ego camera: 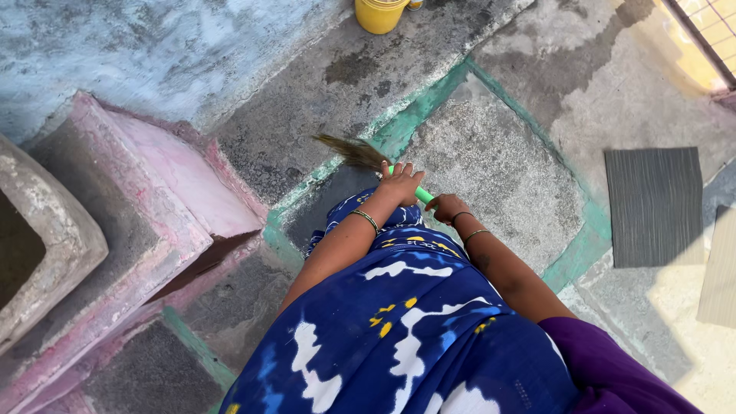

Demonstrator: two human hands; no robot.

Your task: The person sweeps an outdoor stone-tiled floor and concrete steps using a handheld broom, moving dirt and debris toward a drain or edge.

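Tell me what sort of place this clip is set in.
Probably an outdoor courtyard or terrace of a home: rough concrete floor with green-painted borders, pink-painted masonry steps, a yellow bucket, and sunlight. Both hands hold a broom.

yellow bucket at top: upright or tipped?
Upright: the yellow bucket stands on the floor, walls vertical. Its rim is cropped, contents cannot tell.

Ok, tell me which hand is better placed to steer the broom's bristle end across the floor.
The left. The left hand grips the green broom handle closest to the brown bristles, so it likely guides the tip. The right hand holds the handle farther back, nearer the body.
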